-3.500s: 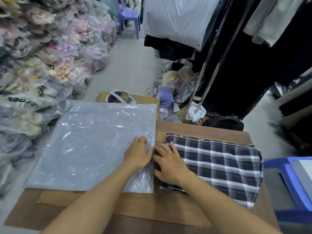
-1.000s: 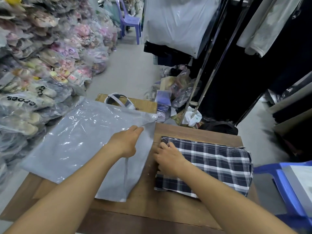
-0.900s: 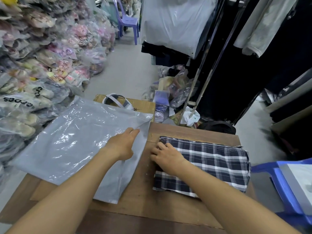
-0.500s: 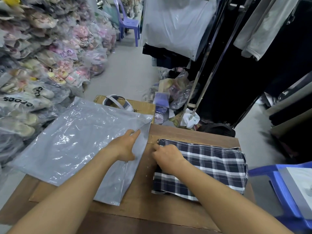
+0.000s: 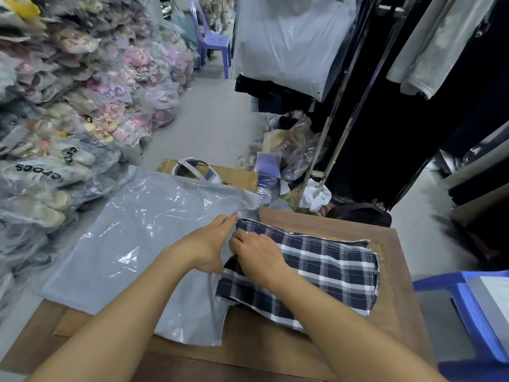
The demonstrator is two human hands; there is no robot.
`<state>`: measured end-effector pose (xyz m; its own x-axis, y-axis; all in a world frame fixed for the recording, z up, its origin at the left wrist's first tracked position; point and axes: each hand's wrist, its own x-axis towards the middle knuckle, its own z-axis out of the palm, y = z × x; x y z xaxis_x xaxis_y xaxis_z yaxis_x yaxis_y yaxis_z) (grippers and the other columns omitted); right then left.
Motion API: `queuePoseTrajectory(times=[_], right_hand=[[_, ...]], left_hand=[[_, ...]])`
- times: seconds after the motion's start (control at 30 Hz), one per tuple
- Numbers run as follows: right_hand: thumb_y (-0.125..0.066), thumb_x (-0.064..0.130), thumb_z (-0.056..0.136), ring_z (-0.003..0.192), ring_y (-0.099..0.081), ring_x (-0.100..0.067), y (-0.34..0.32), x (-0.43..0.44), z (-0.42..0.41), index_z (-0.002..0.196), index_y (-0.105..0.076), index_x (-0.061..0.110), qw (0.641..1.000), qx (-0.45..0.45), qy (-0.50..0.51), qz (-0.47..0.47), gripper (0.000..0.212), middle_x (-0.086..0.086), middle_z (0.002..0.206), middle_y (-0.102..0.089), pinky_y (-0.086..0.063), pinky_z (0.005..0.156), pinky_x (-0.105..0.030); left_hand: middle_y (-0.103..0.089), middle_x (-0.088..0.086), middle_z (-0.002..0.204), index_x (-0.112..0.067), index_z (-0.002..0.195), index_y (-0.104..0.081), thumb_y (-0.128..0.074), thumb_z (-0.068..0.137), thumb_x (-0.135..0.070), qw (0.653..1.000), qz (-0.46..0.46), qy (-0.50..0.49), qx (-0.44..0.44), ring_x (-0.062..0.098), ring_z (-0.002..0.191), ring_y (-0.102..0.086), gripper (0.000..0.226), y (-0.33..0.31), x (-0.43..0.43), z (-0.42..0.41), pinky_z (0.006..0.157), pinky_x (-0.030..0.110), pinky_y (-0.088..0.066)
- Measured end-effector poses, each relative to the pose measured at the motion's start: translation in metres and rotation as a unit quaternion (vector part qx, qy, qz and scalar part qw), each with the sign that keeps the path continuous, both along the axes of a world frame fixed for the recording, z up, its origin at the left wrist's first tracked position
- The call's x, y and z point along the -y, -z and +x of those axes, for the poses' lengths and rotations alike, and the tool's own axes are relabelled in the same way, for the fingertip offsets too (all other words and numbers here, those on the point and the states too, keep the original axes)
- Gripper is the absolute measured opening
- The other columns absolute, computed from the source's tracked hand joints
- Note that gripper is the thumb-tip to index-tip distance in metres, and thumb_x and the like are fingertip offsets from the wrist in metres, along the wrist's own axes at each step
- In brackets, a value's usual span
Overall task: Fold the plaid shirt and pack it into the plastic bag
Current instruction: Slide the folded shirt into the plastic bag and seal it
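The folded plaid shirt (image 5: 325, 274), dark blue with white lines, lies on the right half of the wooden table (image 5: 391, 321). A large grey plastic bag (image 5: 132, 238) lies flat on the left half, its mouth facing the shirt. My left hand (image 5: 209, 246) grips the upper layer of the bag's mouth and holds it lifted. My right hand (image 5: 256, 252) grips the shirt's left edge, which sits at the bag's mouth, with the near-left corner over the lower bag layer.
Piles of bagged footwear (image 5: 55, 119) line the left. A cardboard box (image 5: 237, 175) and clutter sit beyond the table. A clothes rack (image 5: 344, 106) with dark garments stands at the right. A blue plastic stool (image 5: 473, 312) is near the right edge.
My right hand has slid the shirt leftward to the bag's mouth. My left hand has kept the bag's upper layer lifted and moved closer to my right hand.
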<state>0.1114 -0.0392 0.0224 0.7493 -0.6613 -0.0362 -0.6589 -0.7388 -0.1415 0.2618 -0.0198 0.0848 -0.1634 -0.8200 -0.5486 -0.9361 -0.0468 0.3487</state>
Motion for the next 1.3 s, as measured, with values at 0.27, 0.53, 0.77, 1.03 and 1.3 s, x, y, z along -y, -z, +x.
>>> queuePoseTrajectory(times=[0.27, 0.53, 0.77, 1.03, 1.3], right_hand=[[-0.054, 0.006, 0.092, 0.096, -0.062, -0.032, 0.010, -0.002, -0.011, 0.125, -0.058, 0.019, 0.986, 0.081, 0.048, 0.139, 0.036, -0.003, 0.126, -0.059, -0.047, 0.065, -0.043], [-0.061, 0.008, 0.093, 0.100, -0.064, -0.014, 0.004, 0.024, -0.079, 0.112, -0.069, 0.019, 0.908, 0.307, 0.221, 0.180, 0.024, 0.004, 0.113, -0.068, -0.053, 0.091, -0.038], [-0.048, 0.045, 0.099, 0.130, -0.044, -0.030, 0.005, 0.059, -0.129, 0.134, -0.049, 0.024, 0.922, -0.048, 0.337, 0.181, 0.041, -0.004, 0.135, -0.058, -0.024, 0.111, -0.052], [-0.057, 0.041, 0.097, 0.126, -0.047, -0.028, 0.011, 0.054, -0.096, 0.122, -0.056, 0.025, 0.903, 0.011, 0.387, 0.187, 0.030, -0.003, 0.132, -0.059, -0.034, 0.101, -0.049], [-0.062, 0.040, 0.093, 0.123, -0.051, -0.028, 0.015, 0.043, -0.037, 0.121, -0.058, 0.023, 0.906, 0.121, 0.345, 0.212, 0.033, -0.002, 0.127, -0.062, -0.039, 0.101, -0.047]], left_hand=[[-0.012, 0.001, 0.151, -0.029, 0.156, 0.006, -0.067, 0.075, -0.014, 1.000, -0.020, -0.002, 0.015, 0.026, 0.085, -0.058, 0.110, 0.021, -0.004, -0.020, 0.070, 0.036, -0.056], [-0.018, 0.007, 0.146, -0.026, 0.156, -0.001, -0.065, 0.079, -0.018, 0.996, -0.072, -0.012, 0.057, 0.027, 0.076, -0.050, 0.101, 0.041, -0.005, -0.045, 0.060, 0.035, -0.044], [-0.010, 0.007, 0.151, -0.027, 0.156, 0.001, -0.065, 0.078, -0.013, 0.998, -0.046, -0.008, 0.047, 0.023, 0.075, -0.057, 0.104, 0.045, -0.001, -0.048, 0.058, 0.031, -0.046], [0.001, 0.010, 0.157, -0.024, 0.156, 0.006, -0.063, 0.081, -0.005, 0.999, -0.037, -0.039, 0.002, 0.023, 0.082, -0.053, 0.103, 0.038, -0.005, -0.057, 0.066, 0.032, -0.046], [-0.005, 0.005, 0.151, -0.023, 0.153, -0.001, -0.062, 0.080, 0.001, 0.998, -0.031, -0.041, -0.020, 0.023, 0.075, -0.059, 0.098, 0.040, -0.008, -0.063, 0.064, 0.039, -0.058]])
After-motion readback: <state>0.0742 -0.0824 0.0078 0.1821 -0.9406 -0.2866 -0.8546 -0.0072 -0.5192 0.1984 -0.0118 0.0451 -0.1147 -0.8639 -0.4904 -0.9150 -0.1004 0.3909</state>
